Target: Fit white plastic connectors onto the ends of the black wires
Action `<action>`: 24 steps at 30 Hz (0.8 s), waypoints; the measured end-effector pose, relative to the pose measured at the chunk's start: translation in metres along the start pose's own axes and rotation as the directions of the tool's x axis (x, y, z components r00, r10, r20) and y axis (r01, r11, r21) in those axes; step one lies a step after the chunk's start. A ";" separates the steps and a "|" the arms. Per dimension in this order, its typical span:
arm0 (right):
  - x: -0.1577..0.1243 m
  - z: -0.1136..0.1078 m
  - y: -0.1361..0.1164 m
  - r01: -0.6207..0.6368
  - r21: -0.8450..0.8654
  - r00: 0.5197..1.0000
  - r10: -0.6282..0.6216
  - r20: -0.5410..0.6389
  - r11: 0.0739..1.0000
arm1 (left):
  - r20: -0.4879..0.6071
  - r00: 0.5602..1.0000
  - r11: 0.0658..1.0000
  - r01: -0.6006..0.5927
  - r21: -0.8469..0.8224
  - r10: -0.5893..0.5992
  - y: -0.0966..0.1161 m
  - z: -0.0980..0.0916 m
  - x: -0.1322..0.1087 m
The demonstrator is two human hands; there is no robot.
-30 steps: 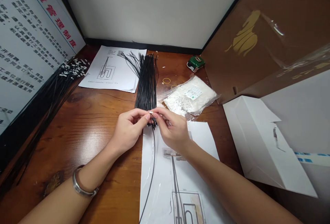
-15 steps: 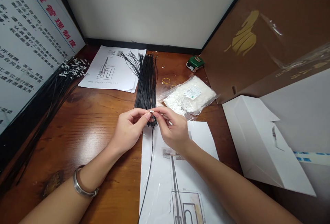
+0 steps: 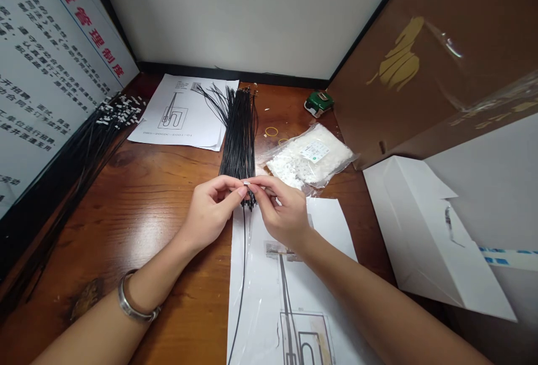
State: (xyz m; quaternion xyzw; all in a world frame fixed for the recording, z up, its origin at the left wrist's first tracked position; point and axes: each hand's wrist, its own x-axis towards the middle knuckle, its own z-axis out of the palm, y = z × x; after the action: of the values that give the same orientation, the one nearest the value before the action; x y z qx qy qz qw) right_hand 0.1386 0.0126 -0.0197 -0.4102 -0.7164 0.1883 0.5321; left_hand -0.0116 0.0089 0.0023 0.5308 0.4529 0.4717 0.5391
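Observation:
My left hand (image 3: 210,211) and my right hand (image 3: 279,211) meet fingertip to fingertip over the wooden table (image 3: 138,202). Both are pinched on a small white connector (image 3: 246,183) at the end of one thin black wire (image 3: 240,286), which hangs down toward me across a laminated drawing sheet (image 3: 269,297). Just beyond my fingers lies a bundle of black wires (image 3: 239,135). A clear bag of white connectors (image 3: 309,157) sits right of that bundle, close to my right hand.
A pile of black wires with white ends (image 3: 90,141) lies along the left board. A printed drawing (image 3: 182,112) sits at the back, a green tape dispenser (image 3: 318,102) and rubber bands (image 3: 271,131) nearby. A white paper bag (image 3: 424,236) and brown cardboard (image 3: 420,56) stand at right.
The hanging black wire has swung slightly to the left below my hands. My fingers stay pinched together at the connector, hardly moving.

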 end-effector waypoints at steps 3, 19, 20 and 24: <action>0.001 0.000 -0.001 -0.005 0.006 1.000 0.005 -0.003 1.000 | 0.004 1.000 1.000 0.004 -0.005 -0.004 -0.001 -0.001 0.001; 0.001 0.000 -0.002 -0.018 -0.020 0.999 0.018 0.037 1.000 | -0.017 0.998 0.998 0.059 -0.024 -0.059 0.004 0.000 0.000; 0.001 0.000 -0.002 -0.009 -0.028 0.999 0.011 0.040 1.000 | -0.020 0.998 0.998 0.060 -0.022 -0.060 0.004 0.000 0.000; 0.002 -0.001 -0.001 0.020 -0.030 0.999 -0.018 0.051 0.999 | -0.022 0.998 0.998 0.065 -0.008 -0.065 0.003 -0.002 0.000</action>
State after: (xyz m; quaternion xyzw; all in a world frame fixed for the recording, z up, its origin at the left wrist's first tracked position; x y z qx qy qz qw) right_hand 0.1393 0.0136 -0.0175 -0.4063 -0.7363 0.1828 0.5092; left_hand -0.0137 0.0091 0.0051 0.5086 0.4744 0.4614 0.5509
